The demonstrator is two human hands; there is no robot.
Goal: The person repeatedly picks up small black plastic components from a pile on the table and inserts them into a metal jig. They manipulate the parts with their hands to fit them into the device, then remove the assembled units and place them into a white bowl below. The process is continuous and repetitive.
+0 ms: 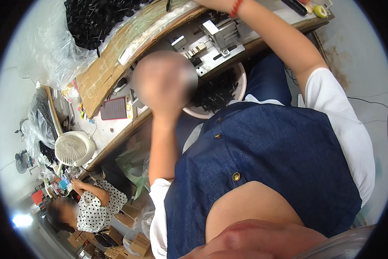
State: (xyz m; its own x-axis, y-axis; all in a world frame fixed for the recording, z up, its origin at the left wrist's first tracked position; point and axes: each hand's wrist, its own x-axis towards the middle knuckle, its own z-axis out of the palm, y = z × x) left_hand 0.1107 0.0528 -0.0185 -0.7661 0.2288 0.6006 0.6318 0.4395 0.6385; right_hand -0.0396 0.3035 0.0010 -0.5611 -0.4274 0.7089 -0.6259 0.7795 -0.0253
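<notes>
My left hand [164, 84] is raised near the bench edge, beside a metal jig [209, 49] with a clamp block and rails. A blur covers its fingers, so what they hold, if anything, is hidden. My right hand [215, 3] reaches to the far side of the bench, past the jig. The top of the picture cuts off its fingers; a red bracelet [235, 7] circles that wrist. Under the jig, a pale round basket [243, 82] holds many small black parts [217, 93]. A large heap of black parts [99, 21] lies in clear plastic at the far left.
A cardboard sheet [100, 80] lies along the bench, near a phone in a red case [113, 108]. A white fan [75, 148] stands at the left. A co-worker in a dotted top [100, 205] sits at lower left, near cardboard boxes [140, 244].
</notes>
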